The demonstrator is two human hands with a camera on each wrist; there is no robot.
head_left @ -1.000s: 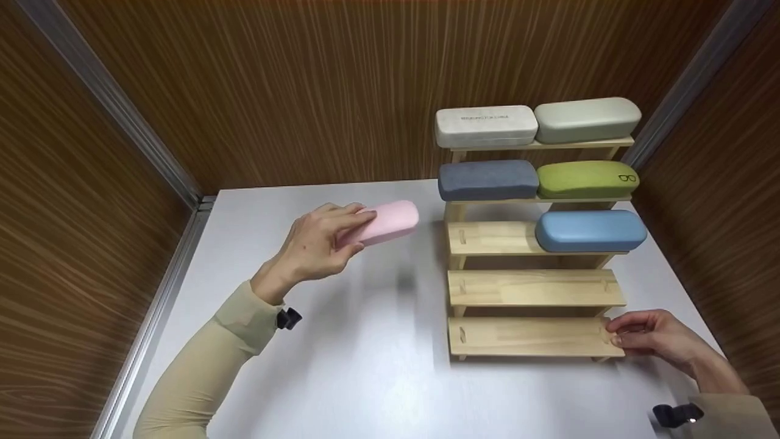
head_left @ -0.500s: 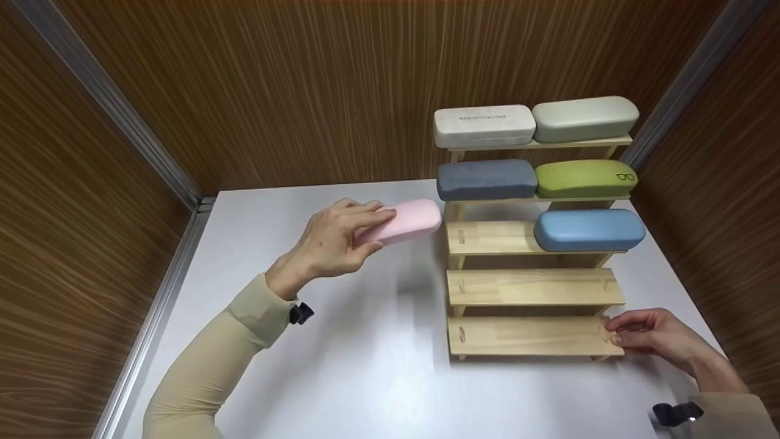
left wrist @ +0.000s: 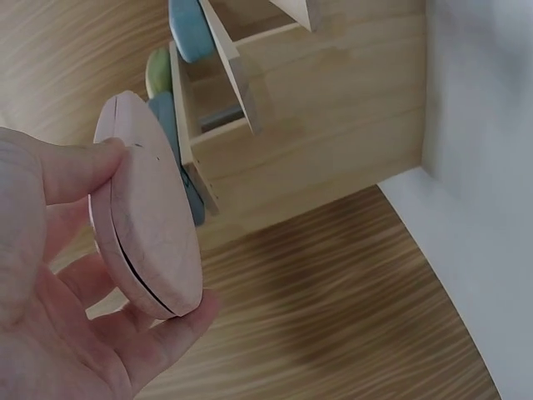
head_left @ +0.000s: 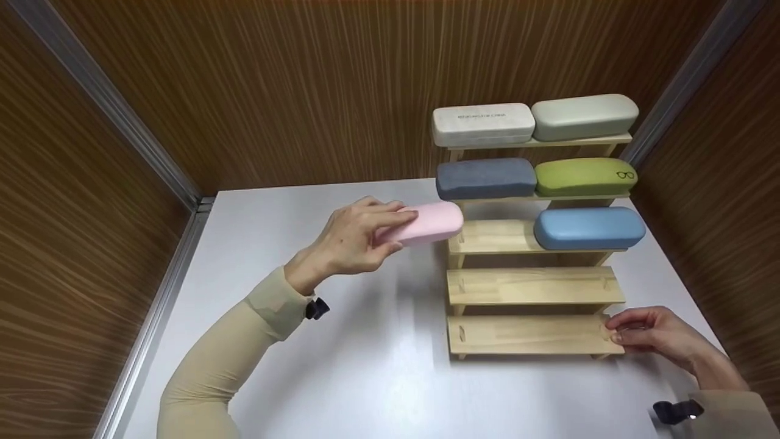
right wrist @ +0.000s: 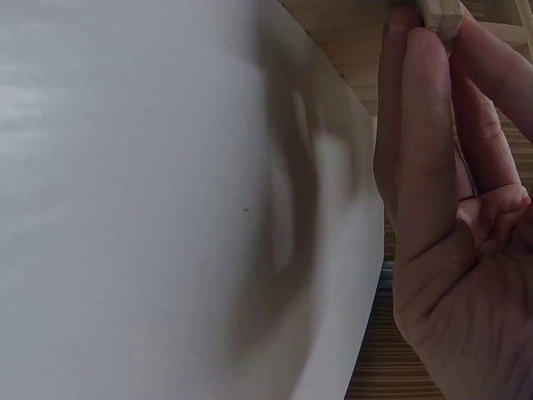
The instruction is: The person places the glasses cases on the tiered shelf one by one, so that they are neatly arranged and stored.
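My left hand [head_left: 356, 238] grips a pink glasses case [head_left: 434, 221] by its left end, thumb on the near side and fingers over the top. The case's right end overlaps the left end of the middle shelf in the head view; in the left wrist view the closed case [left wrist: 154, 208] shows a dark seam. My right hand [head_left: 664, 341] pinches the right end of the lowest step of a wooden tiered rack [head_left: 536, 335]; in the right wrist view its fingers close on the board's edge [right wrist: 441, 18]. A blue glasses case [head_left: 590, 228] lies on the right half of the middle shelf.
Higher shelves bear a grey-blue case [head_left: 485, 178], a green case [head_left: 586, 177], a white case [head_left: 484, 125] and a pale grey-green case [head_left: 585, 117]. The rack stands on a white table [head_left: 365, 378]. Wood-grain walls [head_left: 304, 91] enclose the back and sides.
My left hand has moved steadily right with the pink glasses case, bringing it to the rack's left edge. My right hand stays on the lowest step.
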